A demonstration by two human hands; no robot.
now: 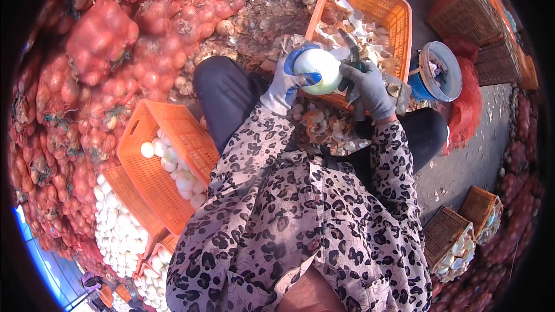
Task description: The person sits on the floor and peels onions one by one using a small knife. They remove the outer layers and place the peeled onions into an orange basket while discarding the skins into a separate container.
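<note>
In my left hand, gloved in white and blue, is a large peeled white onion. My right hand, in a grey glove, is closed around the dark handle of a knife close to the onion's right side. The blade seems to point up and away from me; its exact shape is hard to make out. Just beyond both hands is an orange plastic crate with onion skins in it. More skins lie on the ground between my legs.
Left, an orange crate holds peeled onions; other crates of them stand behind it. Red mesh sacks of onions are piled at far left. A blue bucket and red netting are at right, with stacked crates beyond.
</note>
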